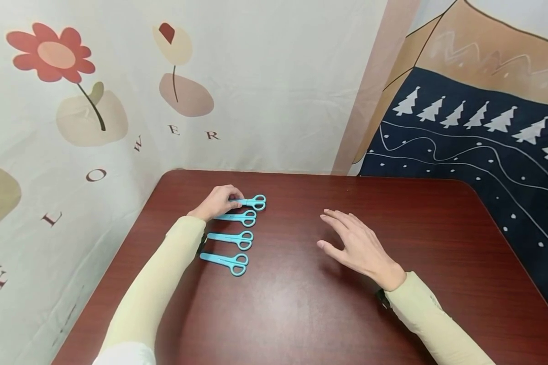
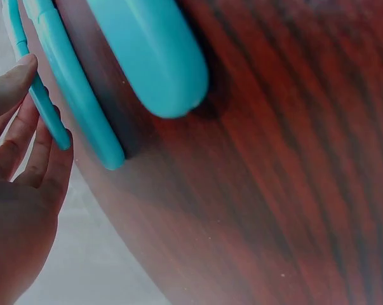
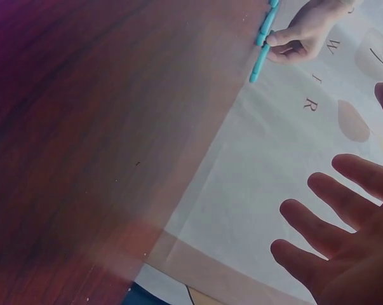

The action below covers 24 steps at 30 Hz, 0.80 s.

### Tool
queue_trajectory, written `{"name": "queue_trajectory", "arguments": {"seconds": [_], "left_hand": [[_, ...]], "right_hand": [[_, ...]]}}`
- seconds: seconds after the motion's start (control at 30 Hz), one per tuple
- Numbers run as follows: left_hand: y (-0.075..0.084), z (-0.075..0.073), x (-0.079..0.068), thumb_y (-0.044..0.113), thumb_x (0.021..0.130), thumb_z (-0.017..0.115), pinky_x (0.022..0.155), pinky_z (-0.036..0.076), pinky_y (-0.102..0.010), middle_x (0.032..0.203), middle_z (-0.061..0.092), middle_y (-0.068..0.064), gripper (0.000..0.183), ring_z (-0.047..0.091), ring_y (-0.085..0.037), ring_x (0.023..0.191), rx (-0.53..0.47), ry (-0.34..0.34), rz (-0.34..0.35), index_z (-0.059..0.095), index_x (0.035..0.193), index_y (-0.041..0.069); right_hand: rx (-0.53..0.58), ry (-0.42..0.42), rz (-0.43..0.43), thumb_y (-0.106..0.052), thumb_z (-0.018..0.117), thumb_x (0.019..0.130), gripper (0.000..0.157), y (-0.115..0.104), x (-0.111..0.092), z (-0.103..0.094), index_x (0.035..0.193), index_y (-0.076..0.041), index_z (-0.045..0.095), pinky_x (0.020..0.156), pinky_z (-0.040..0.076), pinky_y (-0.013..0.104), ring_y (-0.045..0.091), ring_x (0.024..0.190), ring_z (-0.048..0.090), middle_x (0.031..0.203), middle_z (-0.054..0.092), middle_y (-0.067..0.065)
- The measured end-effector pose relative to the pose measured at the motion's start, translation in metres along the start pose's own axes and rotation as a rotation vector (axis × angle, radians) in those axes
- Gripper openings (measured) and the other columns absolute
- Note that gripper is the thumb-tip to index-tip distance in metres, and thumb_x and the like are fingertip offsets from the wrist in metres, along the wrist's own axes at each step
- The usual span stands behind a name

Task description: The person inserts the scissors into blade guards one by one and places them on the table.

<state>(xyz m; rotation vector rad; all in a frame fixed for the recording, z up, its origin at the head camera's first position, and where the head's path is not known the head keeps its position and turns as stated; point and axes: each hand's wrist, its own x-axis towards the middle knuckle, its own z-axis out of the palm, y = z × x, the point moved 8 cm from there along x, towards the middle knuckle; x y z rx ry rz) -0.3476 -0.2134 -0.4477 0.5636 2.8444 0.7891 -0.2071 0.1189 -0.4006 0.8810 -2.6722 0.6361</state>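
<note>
My left hand (image 1: 218, 202) pinches the farthest pair of turquoise scissors (image 1: 257, 202) by its blade end, thumb on one side and fingers on the other, as the left wrist view also shows. Nearer to me lie a second pair of scissors (image 1: 248, 218), a third pair (image 1: 244, 239) and the nearest pair (image 1: 237, 264), in a column with handles to the right. The left wrist and sleeve partly cover the second pair's blade end. Over the right-centre of the table, my right hand (image 1: 357, 247) holds nothing, its fingers extended and spread in the right wrist view.
The reddish-brown wooden table (image 1: 301, 314) has rounded far corners. Behind it hangs a pale cloth (image 1: 274, 76) printed with flowers and letters. A dark blue cloth (image 1: 466, 152) with white trees hangs along the right side.
</note>
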Motion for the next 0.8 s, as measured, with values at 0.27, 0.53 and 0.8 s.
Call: {"name": "queue_trajectory", "arguments": {"seconds": [0.27,0.53,0.8], "left_hand": [[-0.006,0.002,0.005,0.011,0.099,0.071,0.085,0.051,-0.046,0.107,0.068,-0.011,0.013,0.06,-0.028,0.095,0.023,-0.022,-0.027,0.074,0.11,0.004],[-0.008,0.003,0.007,0.01,0.098,0.072,0.083,0.05,-0.045,0.107,0.066,-0.011,0.013,0.058,-0.028,0.094,0.013,-0.029,-0.033,0.074,0.11,0.004],[-0.012,0.004,0.007,0.012,0.097,0.074,0.086,0.05,-0.046,0.109,0.065,-0.012,0.018,0.058,-0.029,0.097,0.007,-0.026,-0.039,0.075,0.113,0.003]], "right_hand": [[0.0,0.001,-0.003,-0.046,0.072,0.093,0.065,-0.001,0.001,0.0,0.143,-0.007,0.06,0.114,0.039,0.056,0.033,0.136,0.053,0.149,0.056,0.01],[0.001,-0.007,0.008,-0.047,0.071,0.094,0.065,0.0,0.001,0.0,0.144,-0.008,0.06,0.116,0.037,0.054,0.033,0.137,0.053,0.15,0.055,0.01],[0.007,-0.007,0.017,-0.047,0.071,0.094,0.065,0.001,0.001,0.0,0.144,-0.008,0.06,0.116,0.036,0.055,0.033,0.137,0.053,0.15,0.055,0.01]]}}
